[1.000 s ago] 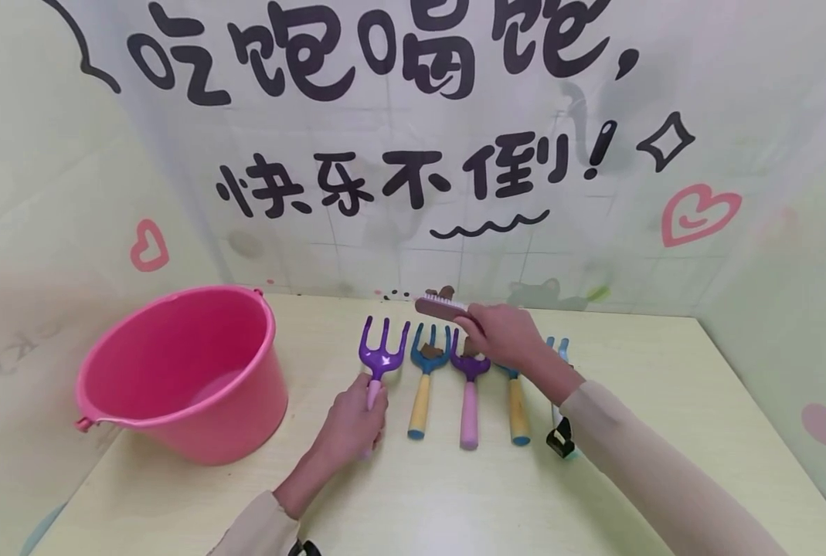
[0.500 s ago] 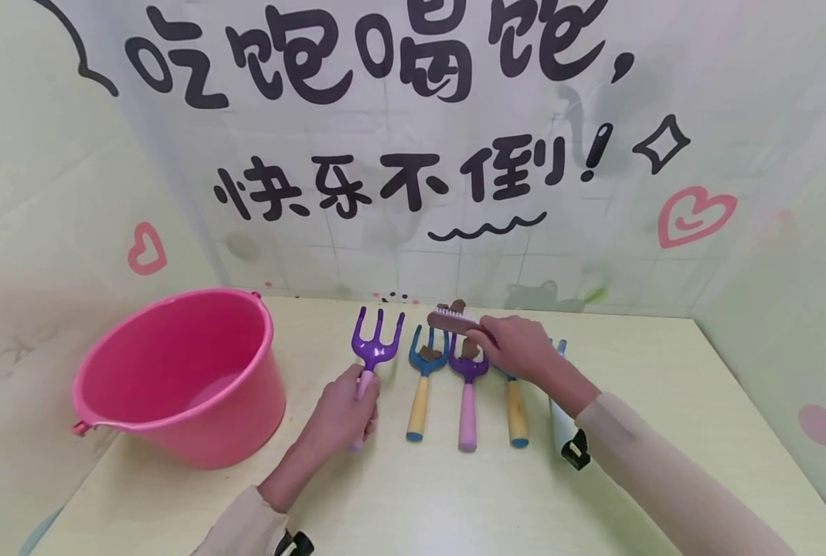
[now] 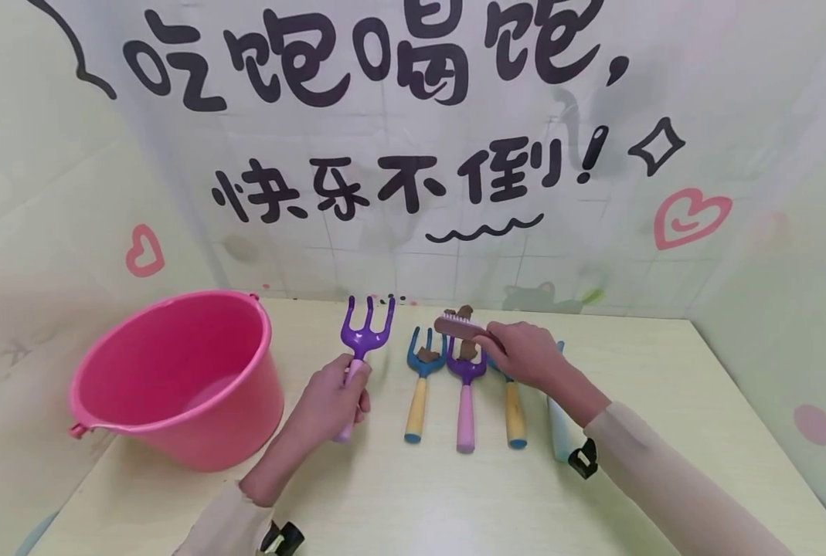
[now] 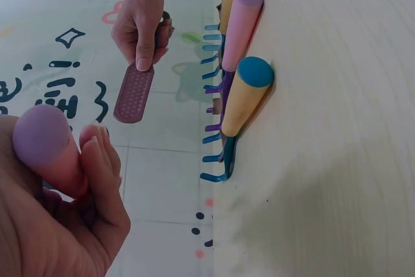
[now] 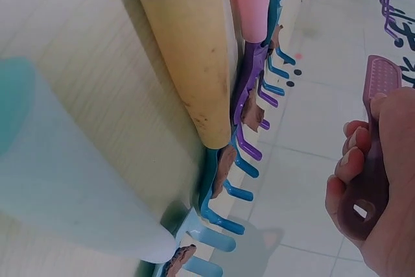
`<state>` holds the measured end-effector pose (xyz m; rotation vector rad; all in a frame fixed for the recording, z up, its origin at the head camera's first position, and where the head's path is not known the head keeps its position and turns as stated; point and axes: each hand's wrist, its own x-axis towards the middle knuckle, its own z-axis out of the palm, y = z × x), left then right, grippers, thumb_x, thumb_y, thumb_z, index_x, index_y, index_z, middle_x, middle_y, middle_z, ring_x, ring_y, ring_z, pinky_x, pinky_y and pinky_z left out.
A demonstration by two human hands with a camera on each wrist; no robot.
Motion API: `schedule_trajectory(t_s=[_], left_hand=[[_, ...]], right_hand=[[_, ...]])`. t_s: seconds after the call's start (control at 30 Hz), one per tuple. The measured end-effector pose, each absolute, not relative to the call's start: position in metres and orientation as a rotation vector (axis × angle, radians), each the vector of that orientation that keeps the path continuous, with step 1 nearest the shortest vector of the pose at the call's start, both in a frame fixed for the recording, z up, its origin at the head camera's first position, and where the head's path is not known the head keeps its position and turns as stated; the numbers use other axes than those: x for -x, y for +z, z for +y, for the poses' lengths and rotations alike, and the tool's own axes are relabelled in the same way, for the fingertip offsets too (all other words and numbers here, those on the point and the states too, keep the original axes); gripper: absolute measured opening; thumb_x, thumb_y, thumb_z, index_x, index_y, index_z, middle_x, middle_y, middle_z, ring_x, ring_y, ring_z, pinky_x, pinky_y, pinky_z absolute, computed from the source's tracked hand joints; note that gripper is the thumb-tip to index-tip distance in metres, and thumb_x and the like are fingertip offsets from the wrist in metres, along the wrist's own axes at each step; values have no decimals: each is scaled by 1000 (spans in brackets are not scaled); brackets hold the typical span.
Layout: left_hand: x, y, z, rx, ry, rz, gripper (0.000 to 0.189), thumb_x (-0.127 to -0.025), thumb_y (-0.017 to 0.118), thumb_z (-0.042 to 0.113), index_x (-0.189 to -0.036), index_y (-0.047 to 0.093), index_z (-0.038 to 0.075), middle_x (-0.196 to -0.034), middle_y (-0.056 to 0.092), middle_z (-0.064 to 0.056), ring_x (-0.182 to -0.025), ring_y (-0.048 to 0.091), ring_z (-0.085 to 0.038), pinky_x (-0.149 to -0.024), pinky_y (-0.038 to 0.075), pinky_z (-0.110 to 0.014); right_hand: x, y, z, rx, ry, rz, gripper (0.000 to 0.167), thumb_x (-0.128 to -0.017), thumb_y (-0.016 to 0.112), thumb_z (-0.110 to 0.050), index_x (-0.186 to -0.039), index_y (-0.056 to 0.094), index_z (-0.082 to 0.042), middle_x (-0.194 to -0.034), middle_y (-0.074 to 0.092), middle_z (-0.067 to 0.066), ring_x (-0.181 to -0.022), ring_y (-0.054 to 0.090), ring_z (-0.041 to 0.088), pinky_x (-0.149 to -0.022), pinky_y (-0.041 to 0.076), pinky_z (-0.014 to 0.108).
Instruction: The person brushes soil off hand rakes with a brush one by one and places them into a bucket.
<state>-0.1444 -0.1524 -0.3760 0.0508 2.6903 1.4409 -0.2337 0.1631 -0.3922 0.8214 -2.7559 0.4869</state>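
My left hand (image 3: 329, 403) grips the pink handle of a purple garden hand fork (image 3: 365, 341), holding it up off the table with its three tines pointing to the back wall. In my right hand (image 3: 524, 355) is a mauve brush (image 3: 458, 326), its white bristles facing the wall and its handle wrapped by the fingers. The brush overlaps the tops of two forks in the head view. Below lie a blue fork (image 3: 417, 394) with a yellow handle and another purple fork (image 3: 466, 405). Brown lumps (image 5: 253, 111) sit on their tines.
Farther right are a second blue fork (image 3: 515, 413) and a light blue fork (image 5: 84, 173), partly hidden by my right arm. At the left of the table (image 3: 413, 494) stands a pink bucket (image 3: 242, 421). A printed sheet (image 3: 413, 255) covers the back wall.
My left hand has lifted the purple fork and carried it slightly left. The brush in my right hand has shifted a little to the right and nearer. The view has drifted slightly.
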Motion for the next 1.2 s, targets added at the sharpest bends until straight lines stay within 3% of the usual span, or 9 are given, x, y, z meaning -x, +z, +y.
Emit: schedule_trajectory(t_s=[0.7,1.2], left_hand=[[145,-338,-169,-105,1347,2789,23,-107,50,22,-105,56,1,-71,62,-6,-59,57,-20,-55,49,-34],[131,-317,-188,36,1353,2721,29,-108,47,32,-107,55,4,-81,62,-10,-60,56,-22,-53,47,-33]], right_hand=[[225,-395,176,-790,514,-2833,28,-102,63,-32,-80,55,-16,-60,44,-7,-53,41,12,-47,33,29],[218,-398,182,-816,513,-2840,25,-101,65,-28,-81,56,-16,-61,45,-7,-53,42,11,-48,35,30]])
